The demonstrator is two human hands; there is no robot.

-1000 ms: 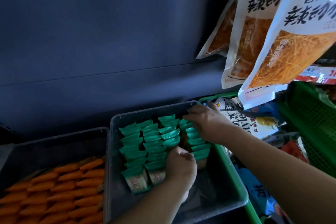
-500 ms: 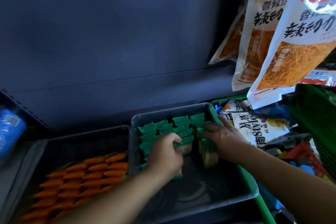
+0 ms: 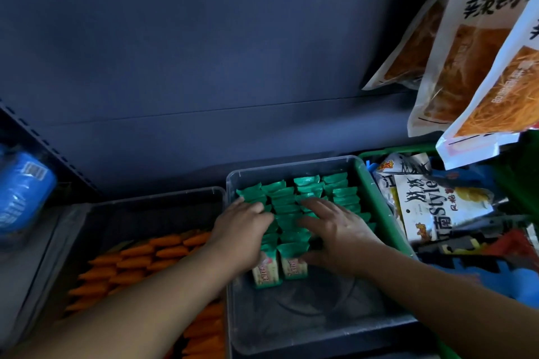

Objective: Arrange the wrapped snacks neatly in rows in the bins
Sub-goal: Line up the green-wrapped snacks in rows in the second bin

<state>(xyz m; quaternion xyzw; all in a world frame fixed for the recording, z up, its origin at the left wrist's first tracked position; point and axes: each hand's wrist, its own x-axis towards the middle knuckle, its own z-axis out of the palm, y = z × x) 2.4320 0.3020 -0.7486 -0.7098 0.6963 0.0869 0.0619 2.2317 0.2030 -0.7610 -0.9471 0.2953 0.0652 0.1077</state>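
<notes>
1. Green wrapped snacks (image 3: 309,183): four rows, running front to back in the rear half of the clear bin (image 3: 291,329). The hands cover part of them, so there is no full count. Two front packs (image 3: 293,266) stand upright, with their yellow faces toward the camera.
2. Left hand (image 3: 243,230): lies over the rows by the bin's left wall, fingers bent. Cannot tell whether it holds a pack.
3. Right hand (image 3: 335,230): fingers spread wide and straight, flat on the middle and right rows, gripping nothing.
4. Edges: the rows reach the bin's back wall and both side walls. The front half of the bin floor is bare.
5. Left of the bin, touching it: a second bin (image 3: 160,194) with orange wrapped snacks (image 3: 137,253) in rows, its rear part unfilled.
6. Right of the bin: a green crate (image 3: 376,201) of mixed packets. Above the crate hang three large bags (image 3: 466,52).
7. Versus half a second ago: the left hand has moved from the front middle to the left wall, and the right hand from the crate-side row to the middle.
</notes>
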